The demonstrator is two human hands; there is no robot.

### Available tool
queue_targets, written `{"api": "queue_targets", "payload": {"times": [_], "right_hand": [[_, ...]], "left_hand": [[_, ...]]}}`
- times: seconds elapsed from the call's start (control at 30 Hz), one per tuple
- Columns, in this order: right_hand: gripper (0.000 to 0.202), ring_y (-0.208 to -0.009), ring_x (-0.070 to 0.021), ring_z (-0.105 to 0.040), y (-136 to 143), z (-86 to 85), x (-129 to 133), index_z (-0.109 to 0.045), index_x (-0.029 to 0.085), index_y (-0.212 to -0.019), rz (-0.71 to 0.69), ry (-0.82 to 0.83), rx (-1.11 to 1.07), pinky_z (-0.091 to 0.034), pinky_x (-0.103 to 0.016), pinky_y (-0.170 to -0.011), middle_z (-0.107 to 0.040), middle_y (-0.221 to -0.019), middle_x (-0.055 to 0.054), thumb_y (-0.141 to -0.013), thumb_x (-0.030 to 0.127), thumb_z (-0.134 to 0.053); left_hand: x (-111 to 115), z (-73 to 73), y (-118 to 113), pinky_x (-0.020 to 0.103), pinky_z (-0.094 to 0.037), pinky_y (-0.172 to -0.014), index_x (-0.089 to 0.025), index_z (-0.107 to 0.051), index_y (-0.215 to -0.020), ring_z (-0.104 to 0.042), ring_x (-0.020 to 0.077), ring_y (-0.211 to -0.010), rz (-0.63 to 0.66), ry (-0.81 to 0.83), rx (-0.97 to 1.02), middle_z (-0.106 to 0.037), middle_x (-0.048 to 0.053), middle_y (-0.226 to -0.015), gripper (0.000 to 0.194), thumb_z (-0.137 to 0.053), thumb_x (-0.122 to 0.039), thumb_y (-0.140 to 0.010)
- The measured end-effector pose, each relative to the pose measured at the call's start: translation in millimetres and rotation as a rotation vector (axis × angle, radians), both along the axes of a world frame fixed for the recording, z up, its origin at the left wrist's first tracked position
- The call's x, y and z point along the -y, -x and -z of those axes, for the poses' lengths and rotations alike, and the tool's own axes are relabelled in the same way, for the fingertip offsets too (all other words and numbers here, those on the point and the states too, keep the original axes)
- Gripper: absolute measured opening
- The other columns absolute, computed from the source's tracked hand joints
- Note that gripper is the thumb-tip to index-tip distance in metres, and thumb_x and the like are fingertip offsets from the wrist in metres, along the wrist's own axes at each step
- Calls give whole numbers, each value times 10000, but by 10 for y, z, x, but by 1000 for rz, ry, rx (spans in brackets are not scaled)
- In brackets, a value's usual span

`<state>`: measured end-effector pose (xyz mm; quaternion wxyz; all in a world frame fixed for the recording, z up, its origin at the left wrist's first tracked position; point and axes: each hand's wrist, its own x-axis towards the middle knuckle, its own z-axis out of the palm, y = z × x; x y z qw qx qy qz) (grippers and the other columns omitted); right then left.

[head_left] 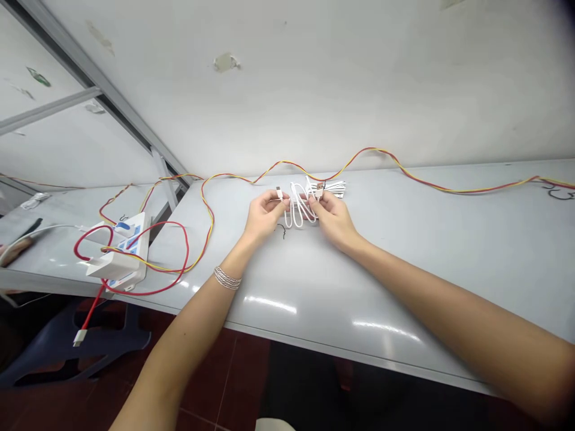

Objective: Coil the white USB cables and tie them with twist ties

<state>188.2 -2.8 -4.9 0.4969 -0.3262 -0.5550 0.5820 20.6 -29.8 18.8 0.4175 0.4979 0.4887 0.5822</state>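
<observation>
Fingers (270, 195) of the left hand (261, 218) pinch the white cable (295, 208) near one plug (279, 193), while those of the right hand (336, 224) pinch it near the other plug (319, 192), its loops bunched between both hands over the pale surface (314, 281).

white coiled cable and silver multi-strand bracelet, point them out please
White coiled cable (295, 199), head view: on its loops.
Silver multi-strand bracelet (227, 278), head view: on its middle strands.
</observation>
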Motion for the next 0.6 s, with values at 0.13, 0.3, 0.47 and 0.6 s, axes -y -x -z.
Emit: {"api": "queue_targets", "payload": {"times": [0.13,0.3,0.47,0.6], "right_hand": [[499,-1016,-244,-701,-8,-31,22,-537,232,-906,-16,-9,-20,-567,-404,-912,-724,-1136,-94,-786,693,-690],[458,-980,-229,-693,-9,6,5,-509,233,-899,10,-30,30,-556,-377,-878,-718,-1062,-78,-829,661,-655],[390,-953,-218,-676,-6,54,-23,-543,238,-994,58,-25,75,-553,-377,-867,-711,-997,-45,-874,601,-625],[377,-1004,-230,-682,12,80,-39,-533,247,-1004,70,-5,60,-556,-399,-900,-716,-1047,-49,-858,576,-647]], "left_hand": [[1,-3,-26,322,-594,-808,-159,-650,-883,-718,188,-860,64,6,13,-739,62,-916,351,-820,-434,-747],[27,-43,-46,355,-614,-794,-185,-571,-965,-760,215,-846,115,65,86,-752,83,-972,396,-762,-497,-814],[61,-102,-62,324,-624,-691,-215,-501,-1046,-764,195,-743,28,101,152,-741,64,-973,348,-660,-490,-903],[64,-131,-62,316,-619,-655,-219,-493,-1059,-752,179,-689,-50,118,182,-726,54,-946,267,-598,-440,-952]]}}
